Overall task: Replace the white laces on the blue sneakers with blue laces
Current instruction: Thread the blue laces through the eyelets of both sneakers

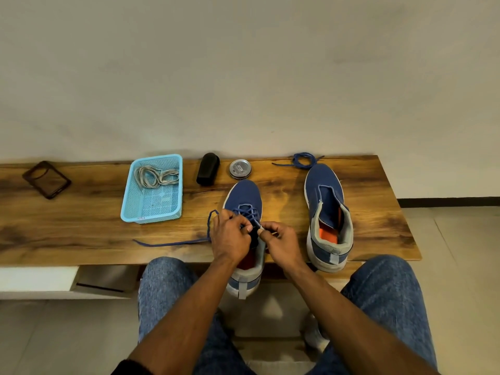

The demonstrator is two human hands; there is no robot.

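Observation:
Two blue sneakers stand on the wooden table. The left sneaker (pixel 243 196) sits at the front edge, its heel hanging over, with a blue lace (pixel 173 242) threaded through its lower eyelets. My left hand (pixel 229 234) grips the lace at the shoe's left side; one loose end trails left across the table. My right hand (pixel 280 240) pinches the lace's other end at the shoe's right eyelets. The right sneaker (pixel 327 212) has no lace. A second blue lace (pixel 303 159) lies coiled behind its toe. The white laces (pixel 155 175) lie in a light blue basket (pixel 151 212).
A black shoe brush (pixel 207 169) and a round polish tin (pixel 240 169) stand behind the left sneaker. A dark phone case (pixel 46 180) lies at the far left. My knees in jeans sit just below the wooden table's front edge (pixel 81 255).

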